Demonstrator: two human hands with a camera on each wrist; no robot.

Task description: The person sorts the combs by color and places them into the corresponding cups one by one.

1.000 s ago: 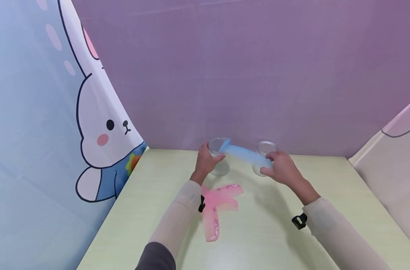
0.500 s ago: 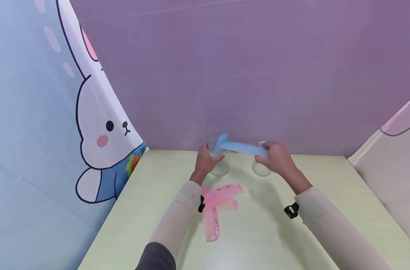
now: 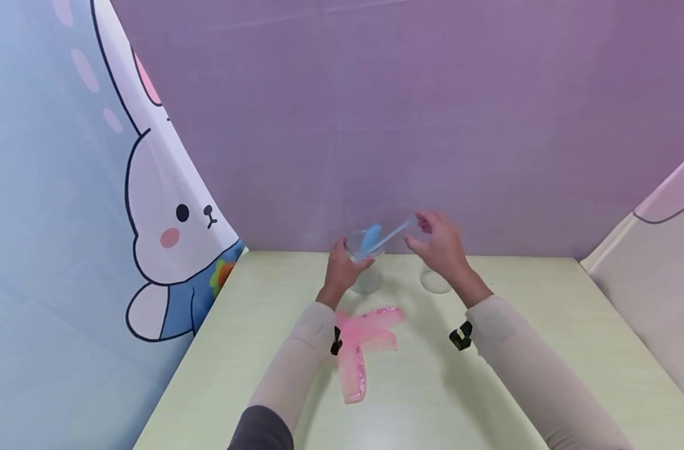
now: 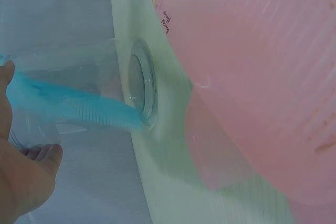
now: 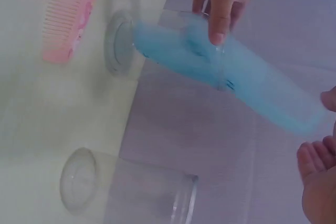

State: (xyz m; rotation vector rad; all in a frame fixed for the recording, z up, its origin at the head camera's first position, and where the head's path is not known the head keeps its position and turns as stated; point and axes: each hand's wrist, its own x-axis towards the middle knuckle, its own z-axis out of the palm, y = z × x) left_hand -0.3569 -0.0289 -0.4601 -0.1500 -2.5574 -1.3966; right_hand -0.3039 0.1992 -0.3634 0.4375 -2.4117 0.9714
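Note:
My left hand (image 3: 342,272) grips a clear jar (image 3: 369,281) near its rim, fingers and thumb around it. A translucent blue comb (image 5: 262,90) leans in the jar, one end inside and the other sticking out over the rim to the right. In the left wrist view, blue comb teeth (image 4: 94,109) reach down towards the jar's base. Another blue piece (image 3: 370,237) shows at the mouth; whether it is a separate comb I cannot tell. My right hand (image 3: 440,247) is just beyond the comb's raised end, fingers and thumb apart, holding nothing.
A second clear jar (image 3: 434,282) stands at the back right, partly behind my right hand. Pink combs (image 3: 370,322) lie fanned out on the pale table (image 3: 252,350), by my left forearm. A purple cloth (image 3: 404,125) hangs behind the table.
My right hand has moved left and up, tilting the blue comb's outer end upward, and has let go of it. My left hand has stayed on the jar.

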